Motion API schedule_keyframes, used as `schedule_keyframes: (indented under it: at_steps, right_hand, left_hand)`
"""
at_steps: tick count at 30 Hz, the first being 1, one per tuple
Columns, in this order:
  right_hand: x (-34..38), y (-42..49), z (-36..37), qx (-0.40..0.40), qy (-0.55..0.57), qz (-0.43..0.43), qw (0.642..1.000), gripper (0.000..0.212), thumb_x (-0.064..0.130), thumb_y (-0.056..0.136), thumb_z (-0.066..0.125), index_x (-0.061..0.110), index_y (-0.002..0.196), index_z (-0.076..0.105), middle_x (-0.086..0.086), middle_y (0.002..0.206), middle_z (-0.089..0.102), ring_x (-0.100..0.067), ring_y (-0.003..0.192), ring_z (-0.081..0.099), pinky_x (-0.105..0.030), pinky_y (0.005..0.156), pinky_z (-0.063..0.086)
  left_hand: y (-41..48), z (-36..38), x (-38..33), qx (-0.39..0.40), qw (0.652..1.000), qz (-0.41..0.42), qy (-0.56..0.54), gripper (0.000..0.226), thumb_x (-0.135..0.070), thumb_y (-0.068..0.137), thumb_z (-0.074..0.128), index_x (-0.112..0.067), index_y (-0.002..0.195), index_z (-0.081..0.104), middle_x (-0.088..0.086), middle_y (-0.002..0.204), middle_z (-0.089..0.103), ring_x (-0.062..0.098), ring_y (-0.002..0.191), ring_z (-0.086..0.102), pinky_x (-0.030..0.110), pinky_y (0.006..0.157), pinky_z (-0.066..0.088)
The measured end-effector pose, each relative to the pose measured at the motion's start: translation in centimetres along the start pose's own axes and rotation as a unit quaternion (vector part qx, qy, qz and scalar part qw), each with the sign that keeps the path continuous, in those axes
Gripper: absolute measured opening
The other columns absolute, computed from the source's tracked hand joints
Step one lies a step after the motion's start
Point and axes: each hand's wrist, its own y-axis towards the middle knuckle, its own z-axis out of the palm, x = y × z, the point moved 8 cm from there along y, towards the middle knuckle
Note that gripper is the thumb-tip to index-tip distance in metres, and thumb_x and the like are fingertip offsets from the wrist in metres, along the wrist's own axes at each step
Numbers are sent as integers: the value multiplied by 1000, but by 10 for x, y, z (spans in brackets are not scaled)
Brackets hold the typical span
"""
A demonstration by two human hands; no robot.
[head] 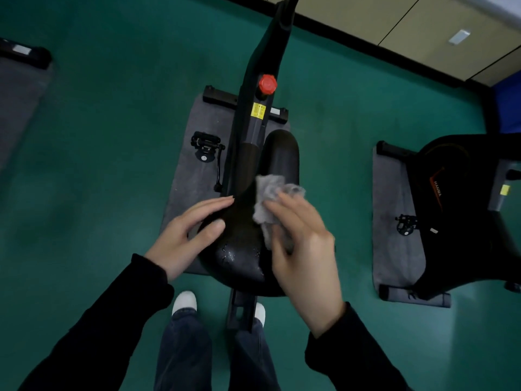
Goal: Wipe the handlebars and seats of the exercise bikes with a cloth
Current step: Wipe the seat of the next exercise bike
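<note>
The left hand (191, 235) lies flat against the left flank of the seat (242, 258), fingers extended and holding nothing; judged to be steadying it. The seat is a black padded saddle on the middle exercise bike (253, 131), directly below the camera and above a grey mat (186, 176). Its rear shows glistening flecks, probably moisture, so expect a smooth, somewhat slippery cover over firm padding. Being fixed to its post, it should take pressure without shifting. The cloth (267, 193) is grey and crumpled, lying on the saddle's right side toward the nose. It is light and limp: hold it bunched, not by an edge. The right hand (304, 249) grips it so, fingers curled over the wad. A second bike (456, 210) stands apart, far right.
</note>
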Motion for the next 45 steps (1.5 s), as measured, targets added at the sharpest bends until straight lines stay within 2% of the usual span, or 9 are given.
schedule_keyframes:
  at_steps: [5,9,15,18,25,31,36,40,45]
  right_hand:
    - [1,-30,-2,59,31,-56,996,44,-13,77,60,5,117,67,-5,129,60,-15,131,46,-26,112,33]
    - [-27,-30,-21,-21,5,29,999,38,-9,85,60,3,121,64,-7,131,58,-17,127,51,-30,109,38]
    - [2,-18,2,-9,-24,-32,999,31,5,87,64,0,117,65,-13,128,59,-26,126,51,-36,110,38]
    - [-3,-43,-8,-3,7,-68,998,26,6,89,63,2,114,67,-8,126,61,-17,126,50,-32,111,37]
    - [-57,-22,-30,-75,30,79,994,22,-1,88,63,1,109,70,-9,118,65,-19,113,61,-27,102,43]
    - [-47,-68,-27,-94,68,6,993,25,1,89,61,4,113,68,-5,124,62,-16,124,53,-30,108,39]
    - [-74,-44,-31,-126,124,87,980,22,-1,90,60,3,110,69,-8,118,64,-12,116,57,-33,103,45]
    - [-67,-65,-28,-146,131,58,979,23,2,90,60,4,111,68,-5,118,63,-12,118,56,-27,104,42]
    - [-96,-18,-26,-51,133,52,988,17,6,92,59,6,106,69,-4,113,68,-9,110,60,-22,99,44]
  left_hand:
    - [-17,9,4,59,993,-11,104,122,-93,33,57,-41,138,25,-39,141,16,-10,138,9,11,108,12]
    - [-22,11,7,77,983,-8,168,128,-72,29,76,-52,138,11,-61,125,-5,-25,129,-6,27,110,8]
    - [-20,9,5,33,978,24,204,121,-62,35,81,-45,137,18,-37,139,16,1,138,16,40,117,19]
    - [-20,8,7,30,980,24,196,124,-63,32,85,-49,136,21,-44,136,17,-2,134,19,37,115,20]
    - [-21,7,8,23,983,7,183,117,-61,30,85,-60,130,23,-61,120,14,-10,128,18,30,110,18]
    - [-21,8,7,14,986,9,166,116,-57,31,89,-62,128,26,-61,118,20,-26,120,20,26,106,20]
    - [-20,8,10,8,988,-6,157,116,-46,32,85,-54,133,27,-43,130,28,-3,130,28,21,105,22]
    - [-21,7,12,5,989,-19,147,119,-49,31,85,-51,136,28,-31,133,34,0,131,28,25,106,23]
    - [-21,7,14,-5,988,-32,154,119,-47,29,85,-53,134,29,-24,131,36,1,130,27,26,106,23]
